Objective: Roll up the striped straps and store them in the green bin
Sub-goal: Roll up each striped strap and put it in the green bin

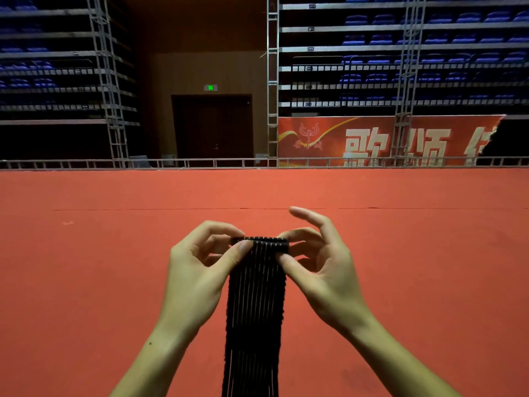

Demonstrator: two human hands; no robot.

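A black strap with thin pale stripes [254,305] hangs down between my hands to the bottom edge of the view. Its top end is folded over into a small tight roll. My left hand [200,267] pinches the left side of that roll with thumb and fingers. My right hand [317,262] pinches the right side with thumb and lower fingers, while its index finger is lifted free. The green bin is not in view.
Below and ahead lies a red carpeted floor [114,253] with a seam across it. A metal truss rail [200,162] edges its far side. Behind stand tiers of blue seats [429,38], a dark door [213,127] and a red banner [372,141].
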